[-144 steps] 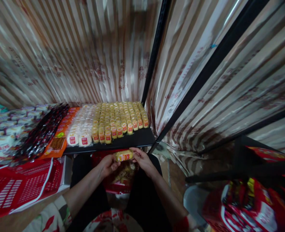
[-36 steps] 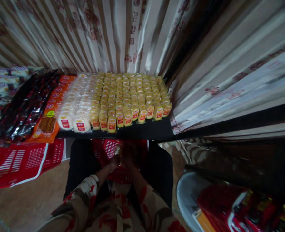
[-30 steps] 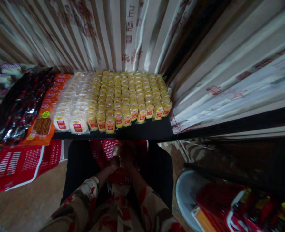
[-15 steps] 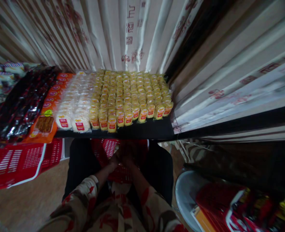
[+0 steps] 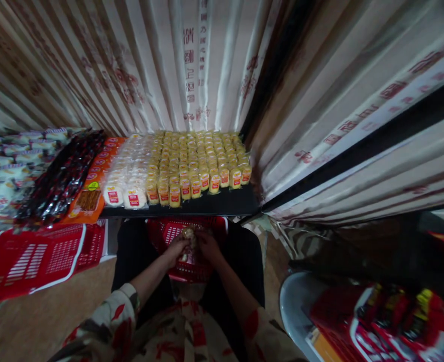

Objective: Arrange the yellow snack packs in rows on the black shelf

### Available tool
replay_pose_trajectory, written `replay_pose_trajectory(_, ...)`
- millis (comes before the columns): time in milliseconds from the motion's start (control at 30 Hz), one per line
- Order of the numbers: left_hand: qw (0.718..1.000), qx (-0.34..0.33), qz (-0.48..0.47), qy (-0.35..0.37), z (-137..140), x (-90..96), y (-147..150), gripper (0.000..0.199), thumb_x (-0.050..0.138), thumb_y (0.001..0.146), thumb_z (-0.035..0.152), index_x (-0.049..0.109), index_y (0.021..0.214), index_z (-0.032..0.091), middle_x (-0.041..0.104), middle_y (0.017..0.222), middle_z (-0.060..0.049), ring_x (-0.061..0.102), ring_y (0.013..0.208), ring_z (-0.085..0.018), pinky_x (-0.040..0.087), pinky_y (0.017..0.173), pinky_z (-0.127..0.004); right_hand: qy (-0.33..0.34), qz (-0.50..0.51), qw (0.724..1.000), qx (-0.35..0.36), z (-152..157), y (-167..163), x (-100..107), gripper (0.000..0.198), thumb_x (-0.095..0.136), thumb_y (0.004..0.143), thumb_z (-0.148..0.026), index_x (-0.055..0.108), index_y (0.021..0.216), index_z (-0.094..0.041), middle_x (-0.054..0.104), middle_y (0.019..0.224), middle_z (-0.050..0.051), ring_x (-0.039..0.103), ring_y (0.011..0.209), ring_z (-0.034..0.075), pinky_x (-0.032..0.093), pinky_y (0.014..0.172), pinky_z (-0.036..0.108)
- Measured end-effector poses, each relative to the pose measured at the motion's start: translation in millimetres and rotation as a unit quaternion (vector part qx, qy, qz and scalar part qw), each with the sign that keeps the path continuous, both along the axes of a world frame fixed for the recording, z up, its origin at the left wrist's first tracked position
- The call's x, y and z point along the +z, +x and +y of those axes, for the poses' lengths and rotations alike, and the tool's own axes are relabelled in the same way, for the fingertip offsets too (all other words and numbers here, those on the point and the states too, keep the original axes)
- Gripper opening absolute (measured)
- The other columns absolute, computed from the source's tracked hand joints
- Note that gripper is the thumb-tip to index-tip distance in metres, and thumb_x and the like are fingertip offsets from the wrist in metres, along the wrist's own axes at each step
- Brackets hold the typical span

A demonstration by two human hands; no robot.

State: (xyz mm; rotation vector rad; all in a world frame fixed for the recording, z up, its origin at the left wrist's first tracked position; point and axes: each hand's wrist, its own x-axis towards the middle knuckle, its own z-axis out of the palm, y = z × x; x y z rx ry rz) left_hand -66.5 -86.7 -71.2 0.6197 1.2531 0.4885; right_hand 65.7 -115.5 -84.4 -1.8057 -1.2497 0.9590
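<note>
Meeting over the red basket (image 5: 207, 232) on the lap, the left hand (image 5: 177, 250) and right hand (image 5: 207, 245) both close their fingers on a small yellow snack packet (image 5: 188, 237). It sits between the fingertips, just below the black shelf (image 5: 222, 205) edge; its long axis seems to run away from the person, though it is too blurred to be sure. Half a second ago the hands were darker and lower in the basket; now the packet shows. Rows of yellow packets (image 5: 197, 161) fill the shelf, white packets (image 5: 126, 173) beside them.
</note>
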Motion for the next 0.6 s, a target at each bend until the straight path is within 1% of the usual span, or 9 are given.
replay_pose_trajectory(100, 0.999, 0.002, -0.037, 0.009, 0.5, 25.3, 1.1, 0.031, 0.059, 0.064, 0.006, 0.058, 0.093, 0.016, 0.060, 0.064, 0.003, 0.055, 0.052, -0.006, 0.045, 0.054, -0.016, -0.021, 0.119, 0.992, 0.045, -5.4, 11.2, 15.5, 0.036, 0.048, 0.069, -0.012, 0.070, 0.097, -0.019, 0.070, 0.100, 0.006, 0.065, 0.093, 0.020, 0.048, 0.090, 0.037)
replay_pose_trajectory(200, 0.997, 0.005, -0.065, 0.029, 0.5, 48.2, 4.5, 0.029, 0.059, 0.063, 0.005, 0.058, 0.090, 0.015, 0.064, 0.073, 0.000, 0.058, 0.057, -0.006, 0.045, 0.056, -0.016, -0.009, 0.189, 0.981, 0.039, -10.7, 18.7, 30.1, 0.029, 0.057, 0.069, -0.023, 0.069, 0.095, -0.021, 0.070, 0.099, 0.005, 0.064, 0.094, 0.022, 0.047, 0.091, 0.040)
replay_pose_trajectory(267, 0.997, 0.005, -0.072, 0.031, 0.3, 59.9, 7.1, 0.028, 0.058, 0.063, 0.005, 0.058, 0.089, 0.015, 0.065, 0.076, -0.001, 0.058, 0.058, -0.007, 0.045, 0.056, -0.016, -0.005, 0.240, 0.970, 0.036, -14.6, 22.2, 39.6, 0.029, 0.062, 0.069, -0.032, 0.068, 0.095, -0.021, 0.070, 0.099, 0.005, 0.064, 0.094, 0.023, 0.048, 0.089, 0.042)
replay_pose_trajectory(367, 0.996, -0.013, -0.084, 0.036, -0.3, 72.1, 10.2, 0.027, 0.059, 0.064, 0.006, 0.059, 0.090, 0.014, 0.066, 0.077, -0.003, 0.059, 0.059, -0.007, 0.044, 0.054, -0.016, -0.014, 0.310, 0.950, 0.037, -21.6, 27.3, 54.5, 0.041, 0.066, 0.068, -0.041, 0.064, 0.103, -0.021, 0.069, 0.102, 0.006, 0.064, 0.093, 0.023, 0.049, 0.085, 0.041)
replay_pose_trajectory(467, 0.992, -0.032, -0.105, 0.055, -1.3, 80.1, 13.1, 0.029, 0.062, 0.064, 0.007, 0.059, 0.092, 0.013, 0.065, 0.075, -0.002, 0.057, 0.056, -0.006, 0.041, 0.051, -0.014, -0.019, 0.331, 0.943, 0.032, -28.3, 32.6, 68.9, 0.051, 0.069, 0.066, -0.041, 0.060, 0.111, -0.022, 0.066, 0.108, 0.008, 0.063, 0.093, 0.022, 0.050, 0.081, 0.037)
replay_pose_trajectory(533, 0.991, -0.033, -0.112, 0.064, -2.1, 84.4, 15.4, 0.031, 0.064, 0.063, 0.008, 0.059, 0.093, 0.013, 0.064, 0.074, -0.001, 0.056, 0.054, -0.006, 0.040, 0.049, -0.014, -0.003, 0.336, 0.941, 0.043, -31.5, 36.1, 76.4, 0.051, 0.070, 0.065, -0.039, 0.059, 0.112, -0.022, 0.065, 0.110, 0.008, 0.063, 0.095, 0.021, 0.049, 0.084, 0.037)
replay_pose_trajectory(600, 0.991, -0.031, -0.112, 0.064, -2.5, 88.2, 18.1, 0.032, 0.064, 0.064, 0.009, 0.058, 0.095, 0.013, 0.064, 0.072, -0.001, 0.056, 0.053, -0.006, 0.040, 0.048, -0.014, 0.018, 0.335, 0.940, 0.063, -33.2, 40.0, 81.0, 0.048, 0.068, 0.068, -0.037, 0.059, 0.113, -0.022, 0.064, 0.112, 0.008, 0.062, 0.097, 0.021, 0.047, 0.087, 0.038)
